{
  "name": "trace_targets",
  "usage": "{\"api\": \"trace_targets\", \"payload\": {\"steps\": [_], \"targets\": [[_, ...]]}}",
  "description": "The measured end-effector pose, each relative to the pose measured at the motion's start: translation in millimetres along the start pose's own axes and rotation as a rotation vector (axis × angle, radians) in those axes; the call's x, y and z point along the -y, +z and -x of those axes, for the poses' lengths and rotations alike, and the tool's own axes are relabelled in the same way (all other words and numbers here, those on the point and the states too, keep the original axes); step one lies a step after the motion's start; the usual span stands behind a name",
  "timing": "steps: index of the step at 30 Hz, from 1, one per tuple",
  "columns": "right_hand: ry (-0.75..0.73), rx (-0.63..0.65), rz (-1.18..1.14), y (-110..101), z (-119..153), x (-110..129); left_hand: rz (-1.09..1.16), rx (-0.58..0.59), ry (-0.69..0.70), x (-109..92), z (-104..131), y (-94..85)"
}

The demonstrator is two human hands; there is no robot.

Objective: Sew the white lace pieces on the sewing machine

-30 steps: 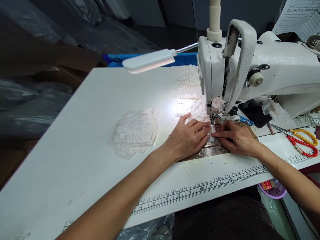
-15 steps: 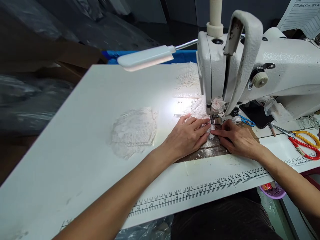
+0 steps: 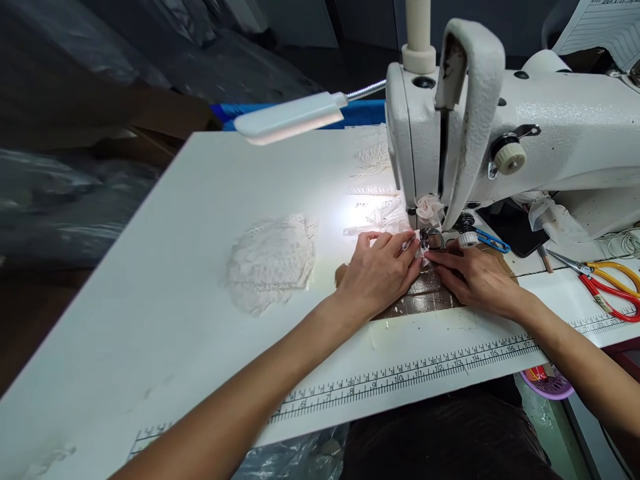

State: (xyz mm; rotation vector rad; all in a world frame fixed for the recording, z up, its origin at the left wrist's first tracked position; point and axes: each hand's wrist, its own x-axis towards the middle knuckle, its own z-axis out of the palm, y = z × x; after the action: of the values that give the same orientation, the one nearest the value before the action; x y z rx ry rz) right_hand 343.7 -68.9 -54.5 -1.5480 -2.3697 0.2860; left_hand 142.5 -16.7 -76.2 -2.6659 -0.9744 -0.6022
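Observation:
White lace fabric (image 3: 383, 215) lies left of the sewing machine (image 3: 565, 127) and runs to the presser foot. My left hand (image 3: 385, 270) rests on the lace edge just left of the foot, fingers bent and close together, pressing the fabric down. Right of it, my right hand (image 3: 473, 277) has its thumb and index finger closed near the foot, on the edge of the same small white piece. What lies between those fingers is too small to make out. Under both hands is a brown taped patch (image 3: 425, 293). A pile of lace pieces (image 3: 273, 263) sits to the left.
A white lamp (image 3: 293, 119) hangs over the table (image 3: 165, 293). At the right are a dark phone (image 3: 515, 228), a blue clip (image 3: 493, 241), yellow-handled scissors (image 3: 617, 273) and red-handled scissors (image 3: 607, 300). A purple basket (image 3: 555, 388) sits below the table edge.
The view has shifted slightly. My left hand has moved a little, its fingers more bent on the lace near the foot. My right hand stays beside the foot.

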Motion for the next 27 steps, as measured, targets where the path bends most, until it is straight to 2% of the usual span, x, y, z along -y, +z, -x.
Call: {"api": "trace_targets", "payload": {"steps": [7,10,14,17,19,22,27], "targets": [[-0.022,-0.07,-0.095,4.2,3.2,-7.8,-0.02,0.045,-0.047,-1.2,-3.3,2.1],[-0.038,-0.084,-0.15,5.5,2.7,-10.0,0.014,0.006,-0.028,4.1,-3.7,-2.5],[-0.024,-0.134,-0.278,4.7,1.0,-10.0,0.211,-0.047,0.108,18.8,-3.9,-10.6],[0.054,-0.15,-0.307,4.2,-0.5,-8.1,0.385,-0.002,0.226,27.9,-4.6,-10.0],[0.099,-0.139,-0.287,3.7,-0.9,-6.8,0.441,0.021,0.24,30.3,-5.2,-6.7],[0.107,-0.087,-0.218,1.7,-0.2,-4.7,0.483,-0.005,0.18,29.1,-6.4,-3.4],[0.023,0.039,-0.03,-2.9,-1.1,1.7,0.539,-0.118,-0.038,20.9,-8.7,-6.9]]}}
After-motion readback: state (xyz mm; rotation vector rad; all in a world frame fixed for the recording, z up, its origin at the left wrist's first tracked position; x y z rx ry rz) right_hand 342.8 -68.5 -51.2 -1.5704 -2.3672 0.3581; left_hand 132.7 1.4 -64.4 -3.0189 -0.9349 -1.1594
